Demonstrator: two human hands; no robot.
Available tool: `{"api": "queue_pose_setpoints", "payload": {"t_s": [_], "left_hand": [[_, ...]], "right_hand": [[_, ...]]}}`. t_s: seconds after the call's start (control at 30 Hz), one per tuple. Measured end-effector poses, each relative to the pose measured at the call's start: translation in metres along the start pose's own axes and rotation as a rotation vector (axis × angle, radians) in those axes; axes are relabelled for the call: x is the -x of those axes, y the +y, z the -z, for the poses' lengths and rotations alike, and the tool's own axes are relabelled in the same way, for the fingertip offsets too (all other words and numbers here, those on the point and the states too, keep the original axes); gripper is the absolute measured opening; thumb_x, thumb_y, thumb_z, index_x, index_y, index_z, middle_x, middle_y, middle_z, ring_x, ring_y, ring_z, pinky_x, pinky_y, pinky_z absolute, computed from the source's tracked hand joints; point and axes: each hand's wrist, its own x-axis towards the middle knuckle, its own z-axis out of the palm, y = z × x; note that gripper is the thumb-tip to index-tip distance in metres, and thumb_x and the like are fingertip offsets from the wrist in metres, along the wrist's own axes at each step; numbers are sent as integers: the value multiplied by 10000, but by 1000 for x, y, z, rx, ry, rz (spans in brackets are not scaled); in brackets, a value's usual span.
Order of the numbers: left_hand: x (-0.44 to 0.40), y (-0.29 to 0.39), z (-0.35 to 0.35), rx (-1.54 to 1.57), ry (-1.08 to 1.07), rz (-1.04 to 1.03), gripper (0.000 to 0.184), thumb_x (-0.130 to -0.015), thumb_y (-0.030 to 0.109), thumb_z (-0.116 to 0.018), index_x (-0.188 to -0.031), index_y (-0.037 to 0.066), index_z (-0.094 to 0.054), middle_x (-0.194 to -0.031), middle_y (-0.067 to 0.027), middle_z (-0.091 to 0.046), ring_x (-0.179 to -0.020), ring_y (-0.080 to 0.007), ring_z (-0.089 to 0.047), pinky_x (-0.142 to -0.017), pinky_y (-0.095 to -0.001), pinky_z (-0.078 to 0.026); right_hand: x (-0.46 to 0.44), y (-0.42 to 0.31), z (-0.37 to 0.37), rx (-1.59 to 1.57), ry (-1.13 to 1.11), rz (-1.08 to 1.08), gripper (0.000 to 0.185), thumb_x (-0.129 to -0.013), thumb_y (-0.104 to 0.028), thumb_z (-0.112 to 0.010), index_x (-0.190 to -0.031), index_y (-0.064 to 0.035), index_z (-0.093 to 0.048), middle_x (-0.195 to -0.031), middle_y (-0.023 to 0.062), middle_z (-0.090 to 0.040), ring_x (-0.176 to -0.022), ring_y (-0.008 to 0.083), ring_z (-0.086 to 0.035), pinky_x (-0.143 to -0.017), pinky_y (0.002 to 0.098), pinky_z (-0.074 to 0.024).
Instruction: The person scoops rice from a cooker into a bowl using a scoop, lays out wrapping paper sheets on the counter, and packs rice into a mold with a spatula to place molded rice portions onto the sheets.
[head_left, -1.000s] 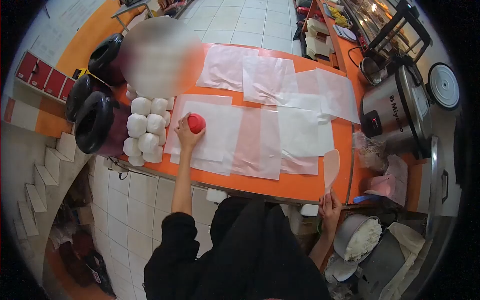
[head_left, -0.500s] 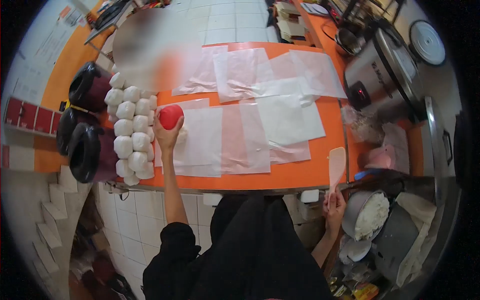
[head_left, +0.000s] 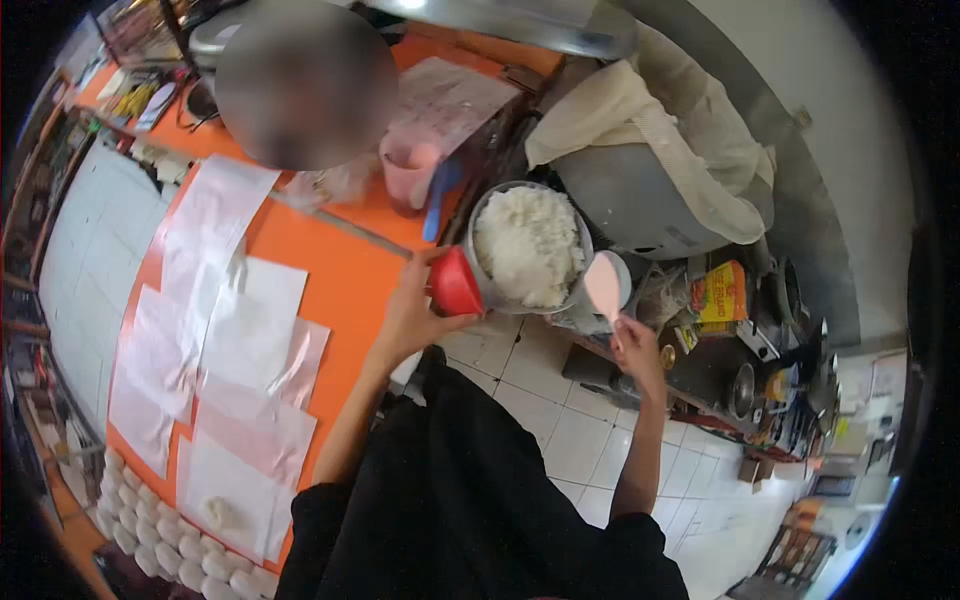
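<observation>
Cup [head_left: 458,284]: our left hand [head_left: 412,318] is gripping it, eight o'clock of pot [head_left: 587,228]; our right hand [head_left: 638,354] is gripping a paddle [head_left: 603,285], four o'clock.

The only view, head-worn, looks forward and steeply down, wide and dark at the corners, with the wearer's torso [head_left: 470,490] close below, rice [head_left: 525,245] mid-frame and the orange counter [head_left: 350,275] at left

Smooth plastic cup [head_left: 459,283] (slightly glossy)
</observation>
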Motion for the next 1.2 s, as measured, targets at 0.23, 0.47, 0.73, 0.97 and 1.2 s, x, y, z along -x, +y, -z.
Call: {"api": "queue_pose_setpoints", "payload": {"t_s": [0.23, 0.47, 0.73, 0.97, 1.2], "left_hand": [[-45, -1, -55, -373, -146, -169, 866, -539, 130, -800, -1293, 30, -386, -1237, -179, -488, -1108, -378, -457, -961, -413, -375], [-55, 2, -65, -389, -136, -69, 838, -541, 115, -804, -1280, 6, -424, -1262, -203, -478, -1137, -369, -462, -975, -409, -371], [-56, -8, -87, -413, -108, -86, 878, -555, 108, -791, -1328, 60, -378, -1316, -152, -441, -1159, -378, -420, -979, -411, -367], [-68, -18, -100, -416, -87, -75, 883, -562, 123, -797, -1329, 49, -367, -1303, -185, -433, -1156, -380, -425, -966, -412, -384], [-60, -20, -97, -379, -4, -28, 868, -574, 158, -811, -1315, 32, -376, -1268, -233, -417, -1145, -393, -441, -946, -407, -407]], "right_hand": [[-38, 29, -23, -630, -307, -344, 181, -930, -249, -494, -1002, -82, -489, -666, -5, -434, -417, 9, -289, -323, 157, -162], [-58, 24, -31, -822, -474, -420, 230, -912, -298, -528, -971, -79, -488, -662, -4, -416, -432, 8, -290, -329, 159, -151], [-62, 10, -62, -340, -447, -155, 308, -922, -272, -507, -1092, -15, -530, -740, 78, -513, -501, 100, -450, -447, 248, -364], [-61, -16, -76, 183, -271, 351, 266, -888, -163, -515, -1077, 17, -565, -861, 240, -608, -759, 311, -627, -682, 367, -467], [-59, -15, 5, 335, -381, 112, 265, -884, -195, -535, -1043, 5, -608, -816, 210, -633, -747, 259, -647, -674, 357, -481]]}}
